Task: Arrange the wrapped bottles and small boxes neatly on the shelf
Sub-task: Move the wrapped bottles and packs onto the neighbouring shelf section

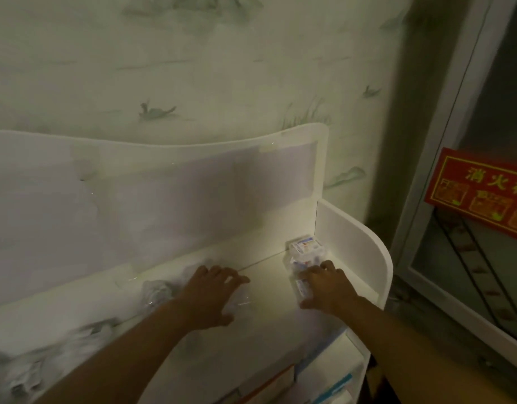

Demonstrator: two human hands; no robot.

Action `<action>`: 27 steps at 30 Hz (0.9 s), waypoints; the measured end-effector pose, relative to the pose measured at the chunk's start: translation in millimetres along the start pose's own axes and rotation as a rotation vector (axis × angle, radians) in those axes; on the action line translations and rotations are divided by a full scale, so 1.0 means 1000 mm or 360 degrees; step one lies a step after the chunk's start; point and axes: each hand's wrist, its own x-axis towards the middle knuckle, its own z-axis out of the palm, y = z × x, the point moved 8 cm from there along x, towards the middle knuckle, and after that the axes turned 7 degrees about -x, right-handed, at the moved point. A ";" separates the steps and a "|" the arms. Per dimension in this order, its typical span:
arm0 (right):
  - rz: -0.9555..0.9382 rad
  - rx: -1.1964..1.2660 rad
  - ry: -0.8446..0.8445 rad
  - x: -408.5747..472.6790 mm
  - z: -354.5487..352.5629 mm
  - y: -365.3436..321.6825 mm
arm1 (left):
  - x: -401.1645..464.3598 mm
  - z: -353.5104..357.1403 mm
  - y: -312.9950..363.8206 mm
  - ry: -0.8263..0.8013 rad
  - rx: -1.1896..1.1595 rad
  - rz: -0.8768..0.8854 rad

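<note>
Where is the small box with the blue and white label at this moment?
In the head view, the small box stands in the right back corner of the white shelf, against its side wall, just behind the wrapped pack that the right hand holds.

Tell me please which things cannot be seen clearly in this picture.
- Head view: wrapped bottle under the left hand, mostly covered.
- Small boxes: print too small; right hand hides the front one.
- Wrapped items at lower left: motion-blurred, cut by the edge.
- Lower shelf contents: cut off by the bottom edge.
</note>
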 end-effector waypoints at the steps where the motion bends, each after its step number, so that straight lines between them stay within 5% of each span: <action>1: -0.0018 -0.0028 0.0013 0.002 -0.001 0.000 | 0.001 0.000 0.001 -0.0008 -0.0010 0.0001; 8: -0.0135 0.0035 -0.0076 -0.006 -0.019 -0.011 | -0.003 -0.018 0.008 -0.0083 -0.0036 -0.0033; 15: -0.0243 0.0208 -0.0060 0.001 -0.118 -0.048 | -0.051 -0.101 -0.031 -0.0150 -0.0070 -0.0242; 21: -0.0651 0.0226 0.0248 0.007 -0.214 -0.175 | -0.162 -0.171 -0.102 -0.0121 -0.0019 -0.0621; 27: -0.1042 0.0407 0.0292 -0.020 -0.227 -0.322 | -0.311 -0.178 -0.161 -0.0140 0.0167 -0.1010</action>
